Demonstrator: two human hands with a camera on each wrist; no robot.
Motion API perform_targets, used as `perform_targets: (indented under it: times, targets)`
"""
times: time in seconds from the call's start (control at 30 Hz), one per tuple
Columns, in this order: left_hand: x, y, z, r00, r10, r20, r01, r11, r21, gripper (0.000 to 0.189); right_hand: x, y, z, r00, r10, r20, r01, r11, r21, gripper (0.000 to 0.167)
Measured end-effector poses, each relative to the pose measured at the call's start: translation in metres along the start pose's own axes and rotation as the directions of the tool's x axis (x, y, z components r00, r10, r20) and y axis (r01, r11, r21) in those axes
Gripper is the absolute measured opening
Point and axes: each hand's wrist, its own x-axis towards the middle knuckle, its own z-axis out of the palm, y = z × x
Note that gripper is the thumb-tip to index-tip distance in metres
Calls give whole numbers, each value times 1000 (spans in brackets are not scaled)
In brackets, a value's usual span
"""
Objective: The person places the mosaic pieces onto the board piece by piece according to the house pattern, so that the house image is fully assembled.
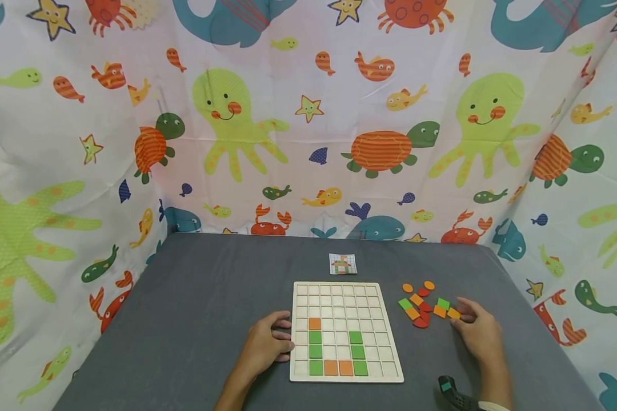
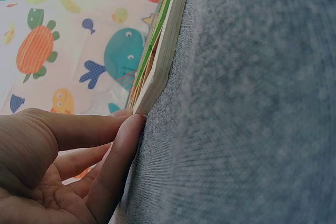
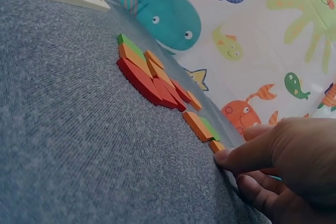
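A pale wooden grid board (image 1: pixel 334 293) lies on the table with orange and green squares in some of its cells. At the board's left edge is my left hand (image 1: pixel 268 341); in the left wrist view its thumb and a finger meet at the edge and pinch it. On the other side my right hand (image 1: pixel 478 329) reaches to a loose orange square (image 1: pixel 453 314), and one fingertip touches its side in the right wrist view. The fingers of that hand stay apart and relaxed. Beside the square lie another orange square (image 1: pixel 439 311) and a green square (image 1: pixel 443 303).
Red pieces (image 1: pixel 420 323), orange round pieces (image 1: pixel 407 288) and more squares lie clustered right of the board. A small pattern card (image 1: pixel 343 264) lies behind the board on the grey table (image 1: pixel 226 285). A sea-animal curtain (image 1: pixel 308 188) hangs along the table's back and sides.
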Motion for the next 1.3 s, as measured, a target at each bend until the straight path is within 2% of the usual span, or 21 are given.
perform_targets:
  times: [0.17, 0.4, 0.53, 0.77, 0.97, 1.3]
  targets:
    - [0, 0, 0, 1000, -3, 0, 3, 1000, 8, 69, -1, 2, -1, 1000, -22, -17, 22, 1000, -7, 52]
    - [0, 1, -1, 1000, 4, 3, -4, 1000, -5, 70, 1, -3, -1, 999, 12, -31, -12, 1000, -9, 56]
    - [0, 1, -1, 1000, 1, 1, -1, 1000, -8, 70, 0, -6, 0, 999, -1, -40, 1, 1000, -6, 56]
    - [0, 2, -1, 1000, 4, 5, -4, 1000, -16, 70, -3, -23, 4, 995, -104, 13, 104, 995, -10, 55]
    - [0, 1, -1, 1000, 0, 2, 0, 1000, -15, 70, -5, -43, 13, 973, -219, 73, 219, 976, 10, 54]
    - [0, 0, -2, 1000, 4, 11, -4, 1000, -25, 70, -10, -76, 35, 942, -321, 96, 314, 946, 80, 50]
